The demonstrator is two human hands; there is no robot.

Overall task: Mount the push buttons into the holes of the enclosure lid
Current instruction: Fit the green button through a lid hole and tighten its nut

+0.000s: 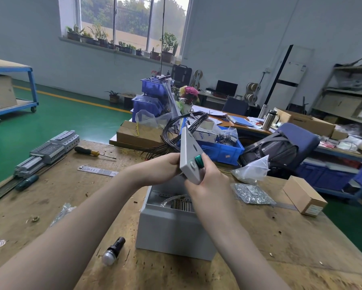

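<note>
Left hand [167, 164] grips the tilted grey plastic enclosure lid [189, 158]; right hand [205, 174] pinches the green round push button [199, 161] seated in its lower hole.

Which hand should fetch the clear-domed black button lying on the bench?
Probably left: the clear-domed black button lies on its side, while the right hand grips the green button in the grey lid.
</note>
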